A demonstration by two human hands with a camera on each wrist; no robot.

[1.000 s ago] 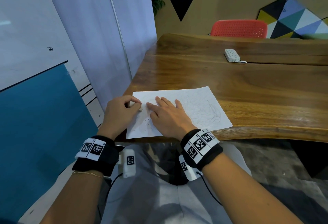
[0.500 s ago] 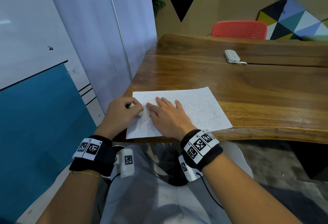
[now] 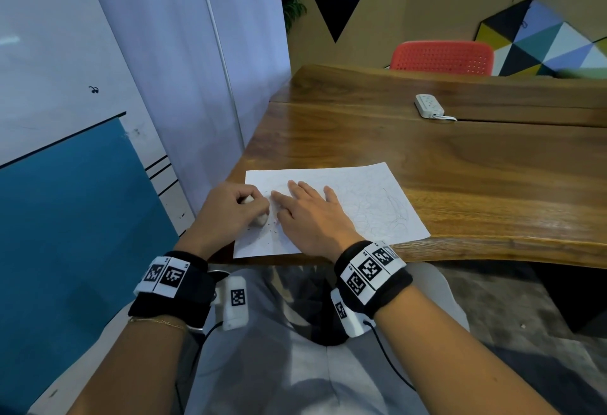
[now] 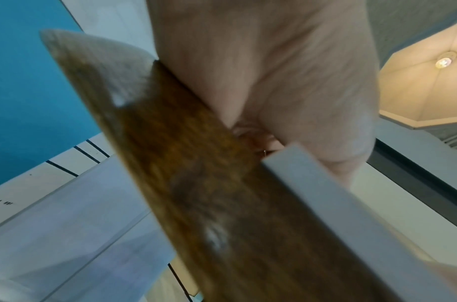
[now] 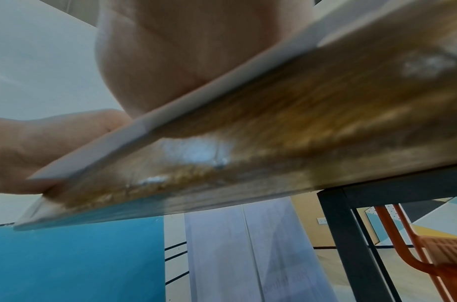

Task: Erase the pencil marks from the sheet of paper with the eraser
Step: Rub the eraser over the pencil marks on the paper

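Since a second before, left hand (image 3: 231, 209) had slid nearer, fingers pinching soft small eraser (image 3: 260, 218) on thin, crease-prone paper (image 3: 361, 204) at table (image 3: 460, 168) edge, right hand (image 3: 312, 217) flat, pinning it.

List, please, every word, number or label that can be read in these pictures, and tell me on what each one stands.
"R5", "R4": tiny labels beside the square codes on the right wristband, read with some doubt.
"L5": tiny label on the left wristband, also doubtful.
On the sheet of paper: only pencil scribbles, no words.
Faint print on the pale panel in the right wrist view: too blurred to read.
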